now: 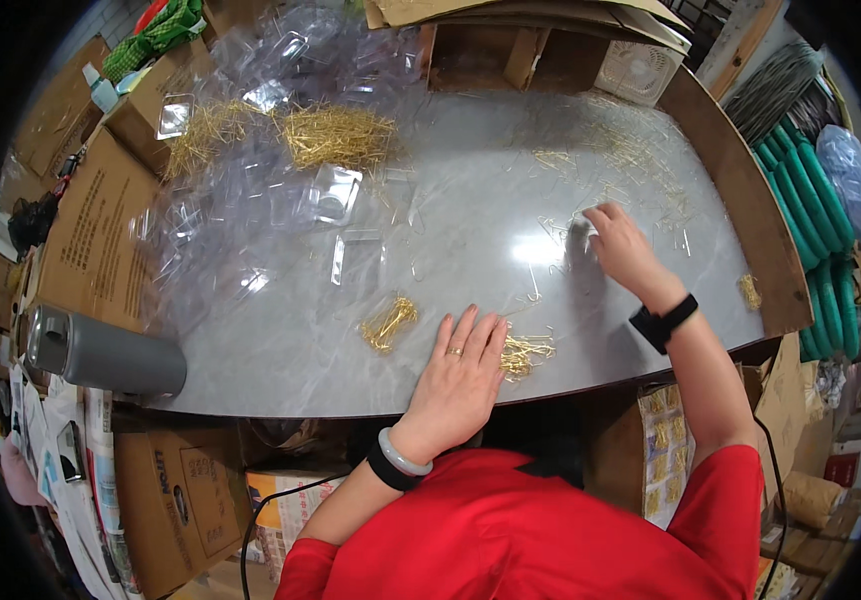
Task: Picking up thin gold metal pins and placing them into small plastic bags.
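My left hand (455, 385) lies flat near the table's front edge, fingers stretched out. Its fingertips are beside a small heap of gold wire hooks (525, 355), and the hand partly covers that heap. To its left lies a gathered bunch of gold hooks (388, 324). Farther out on the right, my right hand (625, 255) reaches over the tabletop with its fingers a little bent and apart. Nothing shows between them. Nearest to it are loose hooks (553, 230), thinly scattered, and more scattered hooks (640, 155) lie beyond.
Clear plastic blister shells (240, 215) cover the left side, with a large pile of gold hooks (340, 137) on them. A grey bottle (110, 355) lies at the left edge. Cardboard (740, 200) walls the right; a white fan (638, 70) and open box (480, 55) stand behind.
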### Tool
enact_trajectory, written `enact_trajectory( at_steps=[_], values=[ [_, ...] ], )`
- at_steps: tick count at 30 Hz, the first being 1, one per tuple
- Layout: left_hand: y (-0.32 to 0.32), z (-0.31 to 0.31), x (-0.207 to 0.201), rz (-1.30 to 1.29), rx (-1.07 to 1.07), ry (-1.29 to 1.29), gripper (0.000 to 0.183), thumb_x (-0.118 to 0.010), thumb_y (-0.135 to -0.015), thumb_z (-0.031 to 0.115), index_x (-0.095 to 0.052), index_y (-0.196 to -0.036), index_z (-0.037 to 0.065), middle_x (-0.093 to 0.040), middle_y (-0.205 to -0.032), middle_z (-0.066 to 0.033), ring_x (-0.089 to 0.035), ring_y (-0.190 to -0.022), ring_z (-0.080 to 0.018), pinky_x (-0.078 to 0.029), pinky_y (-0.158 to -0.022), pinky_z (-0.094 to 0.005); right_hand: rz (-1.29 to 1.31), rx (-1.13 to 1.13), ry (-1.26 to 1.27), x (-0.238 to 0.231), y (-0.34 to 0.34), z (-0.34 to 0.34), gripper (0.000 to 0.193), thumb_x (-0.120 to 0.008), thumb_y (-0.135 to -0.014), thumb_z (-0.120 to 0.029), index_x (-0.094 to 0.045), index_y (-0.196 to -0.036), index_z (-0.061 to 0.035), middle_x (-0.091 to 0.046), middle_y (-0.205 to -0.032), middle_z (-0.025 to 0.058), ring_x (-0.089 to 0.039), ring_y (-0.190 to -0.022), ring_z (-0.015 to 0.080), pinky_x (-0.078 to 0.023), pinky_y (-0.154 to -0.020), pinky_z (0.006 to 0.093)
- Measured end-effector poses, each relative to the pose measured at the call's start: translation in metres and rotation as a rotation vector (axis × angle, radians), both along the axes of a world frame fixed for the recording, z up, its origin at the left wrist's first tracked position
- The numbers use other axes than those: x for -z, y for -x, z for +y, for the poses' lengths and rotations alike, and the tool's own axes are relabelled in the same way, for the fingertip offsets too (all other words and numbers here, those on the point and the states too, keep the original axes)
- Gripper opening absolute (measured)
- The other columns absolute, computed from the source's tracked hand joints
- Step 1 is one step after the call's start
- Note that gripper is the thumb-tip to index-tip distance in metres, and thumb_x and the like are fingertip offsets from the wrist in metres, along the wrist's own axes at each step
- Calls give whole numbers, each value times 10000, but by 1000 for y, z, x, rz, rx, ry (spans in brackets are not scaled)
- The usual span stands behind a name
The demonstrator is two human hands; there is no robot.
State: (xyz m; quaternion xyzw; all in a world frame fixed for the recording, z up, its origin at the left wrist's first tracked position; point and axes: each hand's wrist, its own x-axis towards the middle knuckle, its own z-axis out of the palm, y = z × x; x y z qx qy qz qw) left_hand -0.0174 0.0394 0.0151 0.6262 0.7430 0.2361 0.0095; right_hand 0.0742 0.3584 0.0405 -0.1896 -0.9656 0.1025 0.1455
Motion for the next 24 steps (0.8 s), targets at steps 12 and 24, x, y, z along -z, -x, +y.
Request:
enact_trajectory(
  at_steps=[12, 24],
  values=[
    [3, -3, 0, 6, 39, -23, 558, -595, -976, 172, -448, -1480, -16, -447, -1514, -158, -349, -1446, -428, -257, -1203, -581, -215, -221, -242, -10, 18, -77, 151, -593, -849, -17, -609, -996, 12, -611, -967, 153, -637, -897, 334, -560, -801, 438],
    [1, -3, 3, -2, -6, -50, 584, -624, -959, 186, -443, -1467, -39, -430, -1493, -221, -342, -1451, -421, -264, -1216, -539, -113, -411, 67, -24, 26, -101, 285, -582, -833, 25, -658, -1106, -13, -628, -1029, 164, -623, -1016, 360, -532, -880, 424]
  ],
)
